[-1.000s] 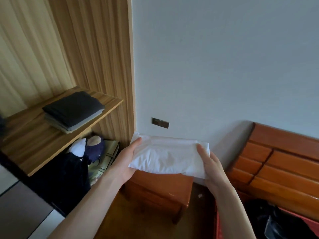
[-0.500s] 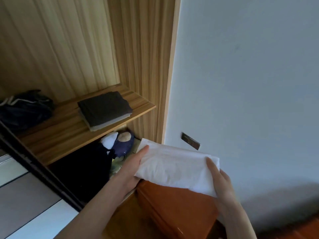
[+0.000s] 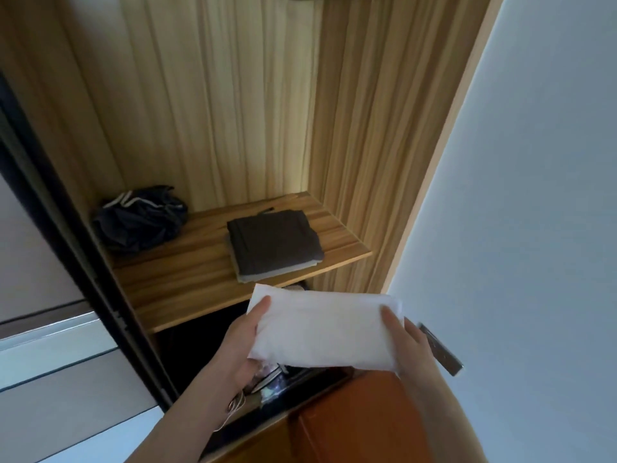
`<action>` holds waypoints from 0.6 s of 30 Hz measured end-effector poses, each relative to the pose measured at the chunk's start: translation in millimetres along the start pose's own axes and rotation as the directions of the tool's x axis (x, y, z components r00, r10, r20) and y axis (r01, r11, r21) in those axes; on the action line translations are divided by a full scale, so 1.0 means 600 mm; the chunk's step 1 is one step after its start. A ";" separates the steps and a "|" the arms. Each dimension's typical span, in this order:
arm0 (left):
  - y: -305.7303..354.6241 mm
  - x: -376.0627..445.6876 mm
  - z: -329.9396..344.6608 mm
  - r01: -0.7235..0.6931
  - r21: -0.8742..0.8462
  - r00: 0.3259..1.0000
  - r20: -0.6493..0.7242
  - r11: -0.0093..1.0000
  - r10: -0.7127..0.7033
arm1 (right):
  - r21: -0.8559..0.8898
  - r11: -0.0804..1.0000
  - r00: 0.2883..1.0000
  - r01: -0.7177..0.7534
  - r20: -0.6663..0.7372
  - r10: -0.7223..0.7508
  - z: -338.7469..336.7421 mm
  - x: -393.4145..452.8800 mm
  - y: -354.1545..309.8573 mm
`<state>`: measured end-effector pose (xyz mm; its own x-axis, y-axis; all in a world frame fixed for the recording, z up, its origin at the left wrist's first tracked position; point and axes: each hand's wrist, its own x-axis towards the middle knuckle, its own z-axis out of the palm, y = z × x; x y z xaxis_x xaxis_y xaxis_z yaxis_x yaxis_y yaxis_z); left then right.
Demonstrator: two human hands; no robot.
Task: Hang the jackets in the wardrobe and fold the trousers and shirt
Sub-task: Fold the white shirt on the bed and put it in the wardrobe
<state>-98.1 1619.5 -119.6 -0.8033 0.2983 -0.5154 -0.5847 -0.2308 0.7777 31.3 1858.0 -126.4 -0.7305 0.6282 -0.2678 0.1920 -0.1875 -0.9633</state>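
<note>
On the wardrobe shelf a dark crumpled garment lies unfolded; beside it, folded dark trousers are stacked. The left hand and right hand each clasp an end of the folded white shirt, held just before the shelf and not yet placed on it.

We see a dim, soft, slightly blurred picture. Cool daylight washes the wall on the right; a warm glow brightens the wardrobe's back panel at centre. The space under the shelf sinks into deep shadow. Straight edges bow towards the frame's borders, and the folded white shirt looks nearly featureless.
</note>
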 end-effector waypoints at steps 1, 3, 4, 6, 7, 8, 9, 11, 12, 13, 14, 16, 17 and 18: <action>0.015 0.014 -0.004 -0.022 -0.015 1.000 -0.004 1.000 0.022 | -0.025 1.000 1.000 0.010 -0.001 -0.010 0.020 0.018 -0.010; 0.048 0.040 -0.015 -0.071 -0.042 0.997 -0.005 0.997 0.071 | -0.080 0.996 0.999 0.036 -0.005 -0.037 0.060 0.051 -0.032; 0.063 0.055 -0.020 -0.085 -0.048 0.996 -0.007 0.995 0.084 | -0.095 0.994 0.998 0.056 -0.009 -0.057 0.079 0.067 -0.041; 0.090 0.086 -0.031 -0.104 -0.056 0.994 -0.018 0.993 0.104 | -0.116 0.989 0.995 0.092 -0.016 -0.095 0.116 0.097 -0.061; 0.101 0.099 -0.034 -0.110 -0.066 0.994 -0.025 0.992 0.108 | -0.119 0.987 0.994 0.104 -0.025 -0.108 0.131 0.111 -0.068; 0.115 0.114 -0.040 -0.117 -0.078 0.993 -0.032 0.990 0.115 | -0.117 0.986 0.992 0.119 -0.036 -0.124 0.151 0.129 -0.075; 0.124 0.123 -0.041 -0.122 -0.081 0.992 -0.035 0.989 0.119 | -0.110 0.986 0.989 0.129 -0.054 -0.136 0.162 0.139 -0.081; 0.148 0.142 -0.043 -0.140 -0.068 0.988 -0.069 0.988 0.135 | -0.106 0.986 0.988 0.131 -0.070 -0.139 0.190 0.162 -0.096; 0.159 0.152 -0.044 -0.145 -0.066 0.986 -0.095 0.987 0.138 | -0.104 0.986 0.988 0.132 -0.067 -0.139 0.204 0.173 -0.104; 0.168 0.161 -0.044 -0.152 -0.069 0.982 -0.124 0.986 0.142 | -0.097 0.985 0.987 0.141 -0.060 -0.147 0.216 0.184 -0.110; 0.176 0.170 -0.044 -0.168 -0.073 0.976 -0.153 0.983 0.156 | -0.091 0.984 0.987 0.153 -0.045 -0.157 0.225 0.194 -0.116; 0.187 0.192 -0.044 -0.217 -0.067 0.957 -0.210 0.974 0.199 | -0.103 0.980 0.985 0.169 -0.001 -0.170 0.242 0.219 -0.130; 0.192 0.204 -0.044 -0.233 -0.069 0.949 -0.232 0.970 0.211 | -0.118 0.978 0.985 0.173 0.028 -0.171 0.250 0.233 -0.137; 0.196 0.217 -0.043 -0.240 -0.077 0.945 -0.246 0.968 0.215 | -0.135 0.975 0.984 0.176 0.061 -0.169 0.257 0.248 -0.143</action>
<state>-274.3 1607.1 -104.4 -0.9129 0.0048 -0.4081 -0.3814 -0.3659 0.8489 -194.7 1851.1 -81.3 -0.7912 0.6035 -0.0992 0.1468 0.0299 -0.9887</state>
